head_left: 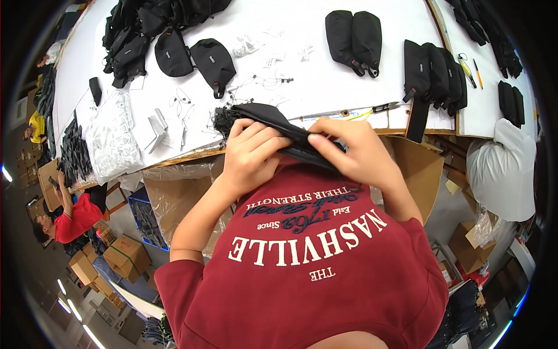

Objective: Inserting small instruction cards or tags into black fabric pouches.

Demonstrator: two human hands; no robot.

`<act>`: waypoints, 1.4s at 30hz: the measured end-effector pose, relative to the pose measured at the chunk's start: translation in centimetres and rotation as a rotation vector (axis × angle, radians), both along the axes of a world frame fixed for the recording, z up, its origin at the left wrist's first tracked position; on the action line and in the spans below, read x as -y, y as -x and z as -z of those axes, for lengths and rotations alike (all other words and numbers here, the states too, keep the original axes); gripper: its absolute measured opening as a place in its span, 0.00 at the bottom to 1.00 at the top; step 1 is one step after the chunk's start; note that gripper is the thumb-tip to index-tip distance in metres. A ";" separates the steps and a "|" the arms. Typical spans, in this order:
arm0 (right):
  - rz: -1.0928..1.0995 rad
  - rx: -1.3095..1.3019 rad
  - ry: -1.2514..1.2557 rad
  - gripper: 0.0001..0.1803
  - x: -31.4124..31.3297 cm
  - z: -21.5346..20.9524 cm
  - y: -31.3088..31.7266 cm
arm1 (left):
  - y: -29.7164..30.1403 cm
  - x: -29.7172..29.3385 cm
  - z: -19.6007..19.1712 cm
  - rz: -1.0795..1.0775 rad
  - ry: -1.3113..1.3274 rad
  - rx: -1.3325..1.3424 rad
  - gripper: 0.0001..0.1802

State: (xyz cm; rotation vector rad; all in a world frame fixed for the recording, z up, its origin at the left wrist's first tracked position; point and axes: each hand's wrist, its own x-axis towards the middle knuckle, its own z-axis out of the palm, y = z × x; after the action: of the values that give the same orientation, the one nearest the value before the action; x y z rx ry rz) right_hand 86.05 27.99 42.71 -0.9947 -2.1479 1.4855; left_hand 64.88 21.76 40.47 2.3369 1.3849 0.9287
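A black fabric pouch (266,113) is held in front of my chest, at the near edge of the white table. My left hand (253,152) is closed on its left part, fingers curled over the cloth. On the other side, my right hand (356,150) pinches the pouch's edge between thumb and fingers. A tangle of black strings (223,120) lies just beyond my left hand. Thread snips (383,107) with yellow on the handle rest on the table beyond my right hand. What lies under my fingers is hidden.
Black pouches lie in a heap (125,52), as a pair (353,43) and in a row (436,75). White tags (156,129) and a clear plastic bag (113,136) sit at the left. Cardboard boxes (127,256) stand on the floor. A person in red (78,224) is at the far left.
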 end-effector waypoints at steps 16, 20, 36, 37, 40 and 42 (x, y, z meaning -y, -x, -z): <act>0.020 0.050 0.395 0.14 -0.5 8.0 -2.9 | 5.9 -0.7 1.0 -0.141 1.135 0.519 0.12; 0.148 -0.104 0.665 0.13 0.2 13.6 -2.8 | 6.2 -0.6 1.8 -0.038 1.162 0.601 0.11; 0.744 -1.123 1.295 0.17 -6.7 11.5 2.1 | 3.0 -1.7 -2.7 0.047 0.882 0.120 0.14; 0.634 -1.148 1.305 0.17 -6.3 11.2 2.8 | 3.0 -1.8 -3.0 0.051 0.876 0.082 0.14; 0.347 -1.186 1.208 0.17 -6.4 13.2 2.5 | 2.6 -2.1 -3.6 0.076 0.850 0.023 0.14; 0.724 -0.986 0.927 0.15 -6.7 12.6 3.2 | 2.9 -1.9 -3.1 0.092 0.800 0.048 0.14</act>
State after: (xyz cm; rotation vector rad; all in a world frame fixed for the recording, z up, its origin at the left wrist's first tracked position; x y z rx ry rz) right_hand 82.88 34.65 30.07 -0.8246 -0.3246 1.9324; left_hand 62.03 23.61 43.60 1.7278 1.2903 0.2990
